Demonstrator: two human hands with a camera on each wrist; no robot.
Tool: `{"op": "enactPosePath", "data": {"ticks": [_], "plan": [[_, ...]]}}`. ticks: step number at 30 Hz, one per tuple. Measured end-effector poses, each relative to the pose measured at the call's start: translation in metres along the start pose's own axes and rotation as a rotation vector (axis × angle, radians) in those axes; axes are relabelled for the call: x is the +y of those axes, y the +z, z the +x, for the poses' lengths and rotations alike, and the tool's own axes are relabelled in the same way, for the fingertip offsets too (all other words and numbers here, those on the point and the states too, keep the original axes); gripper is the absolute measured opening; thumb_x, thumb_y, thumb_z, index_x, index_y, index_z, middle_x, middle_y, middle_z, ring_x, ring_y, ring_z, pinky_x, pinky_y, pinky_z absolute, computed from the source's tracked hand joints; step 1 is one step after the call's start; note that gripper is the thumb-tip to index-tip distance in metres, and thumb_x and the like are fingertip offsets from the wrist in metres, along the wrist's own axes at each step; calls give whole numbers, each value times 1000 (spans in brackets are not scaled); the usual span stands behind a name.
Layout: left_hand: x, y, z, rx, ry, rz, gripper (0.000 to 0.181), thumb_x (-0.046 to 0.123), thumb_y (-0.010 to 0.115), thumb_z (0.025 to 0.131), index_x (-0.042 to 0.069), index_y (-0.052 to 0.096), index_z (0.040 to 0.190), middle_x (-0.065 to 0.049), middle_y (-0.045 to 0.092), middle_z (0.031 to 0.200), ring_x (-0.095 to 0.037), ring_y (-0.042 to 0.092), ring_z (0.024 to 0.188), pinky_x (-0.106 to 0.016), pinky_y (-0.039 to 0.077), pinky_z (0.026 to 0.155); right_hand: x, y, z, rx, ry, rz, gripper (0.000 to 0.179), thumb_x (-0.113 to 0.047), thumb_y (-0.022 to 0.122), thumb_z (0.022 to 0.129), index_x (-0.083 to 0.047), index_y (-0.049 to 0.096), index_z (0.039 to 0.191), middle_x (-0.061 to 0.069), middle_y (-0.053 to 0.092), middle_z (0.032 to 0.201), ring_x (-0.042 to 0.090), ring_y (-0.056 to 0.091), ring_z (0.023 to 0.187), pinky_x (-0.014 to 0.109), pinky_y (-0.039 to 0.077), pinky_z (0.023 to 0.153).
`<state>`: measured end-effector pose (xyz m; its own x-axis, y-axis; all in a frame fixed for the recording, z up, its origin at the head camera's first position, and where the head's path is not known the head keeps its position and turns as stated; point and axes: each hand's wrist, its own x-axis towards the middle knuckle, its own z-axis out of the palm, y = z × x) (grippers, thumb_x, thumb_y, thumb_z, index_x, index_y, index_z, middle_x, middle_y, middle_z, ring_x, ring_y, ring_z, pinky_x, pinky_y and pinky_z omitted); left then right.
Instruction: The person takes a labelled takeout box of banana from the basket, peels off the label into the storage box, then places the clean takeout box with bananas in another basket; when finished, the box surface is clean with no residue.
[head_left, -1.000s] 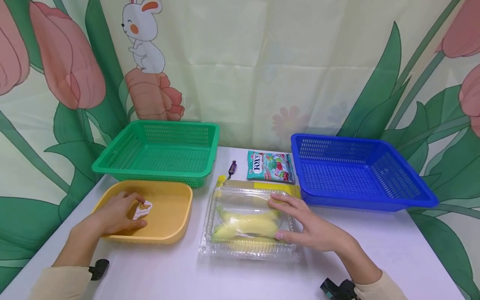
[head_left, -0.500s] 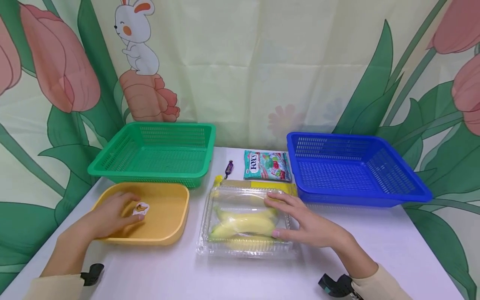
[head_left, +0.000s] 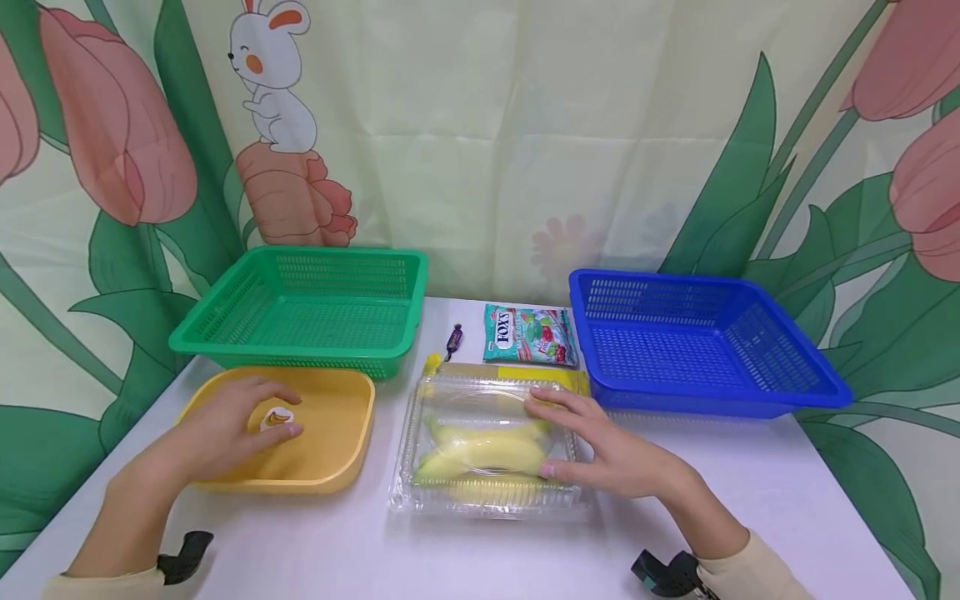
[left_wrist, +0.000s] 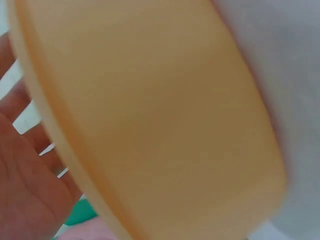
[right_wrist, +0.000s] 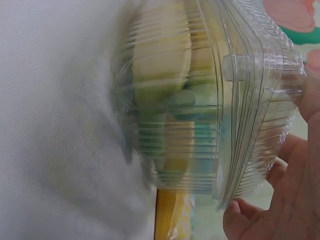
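My right grip (head_left: 626, 458) has its fingers and thumb spread apart, not curled round anything. Their tips rest on the lid of the clear box (head_left: 480, 504), at its right part. So the box lies directly to the left of this grip and under its tips. The bananas (head_left: 483, 457) inside lie with their long axis from left to right, and the forearm comes toward them from the near right side. This relation I judge the most important one: the right grip is much nearer to the box than the left.

My left grip (head_left: 221, 425) is over the orange tray (head_left: 337, 425), with fingers extended and thumb apart. A small label (head_left: 277, 417) with a banana picture shows in the gap between thumb and forefinger; I cannot tell if it is touched. The box is well to the right of this grip, and the tray's right wall stands between them.

Farther out on the desk (head_left: 420, 558), a yellow pack (head_left: 543, 375) is just behind the box, then a sweet (head_left: 454, 340) and a candy bag (head_left: 528, 335). The green basket (head_left: 337, 325) is behind the tray, the blue basket (head_left: 697, 354) to the far right.
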<state>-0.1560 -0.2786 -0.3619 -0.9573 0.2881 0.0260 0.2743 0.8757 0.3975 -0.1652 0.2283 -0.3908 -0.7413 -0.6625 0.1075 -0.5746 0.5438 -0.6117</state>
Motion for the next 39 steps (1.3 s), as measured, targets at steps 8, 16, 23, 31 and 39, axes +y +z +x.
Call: {"op": "enactPosePath", "data": {"ticks": [8,16,23,31,39], "plan": [[27,-2,0,-21,58,-80,45,53,71,94,21,68,125,-1,65,129,-35,57,125,-61,49,101,-2,-1,2,-3,-2,16,69,-39,72,97,-25,42,158,-1,29,167,34,22,152,72,32,110],[38,2,8,-24,81,-104,44,51,72,94,22,68,126,-2,65,132,-35,55,130,-63,45,106,-3,-1,4,-3,0,15,69,-39,72,97,-27,43,158,-2,30,167,33,22,153,70,32,111],[50,11,12,-50,89,-185,46,53,72,93,25,66,129,2,62,135,-32,54,131,-61,46,106,-3,-1,1,-11,5,17,70,-39,70,98,-25,40,159,0,27,168,35,22,152,72,33,109],[64,27,17,-86,131,-273,58,61,73,89,30,59,136,4,56,142,-28,53,132,-56,51,103,-2,1,-1,-2,8,48,68,-35,71,98,-27,40,159,0,27,168,35,21,152,73,33,108],[79,35,25,-99,206,-277,79,64,78,81,32,50,148,1,41,158,-28,40,144,-59,46,108,-5,1,0,55,0,16,67,-38,74,95,-27,46,155,1,32,165,35,30,150,70,38,107]]}}
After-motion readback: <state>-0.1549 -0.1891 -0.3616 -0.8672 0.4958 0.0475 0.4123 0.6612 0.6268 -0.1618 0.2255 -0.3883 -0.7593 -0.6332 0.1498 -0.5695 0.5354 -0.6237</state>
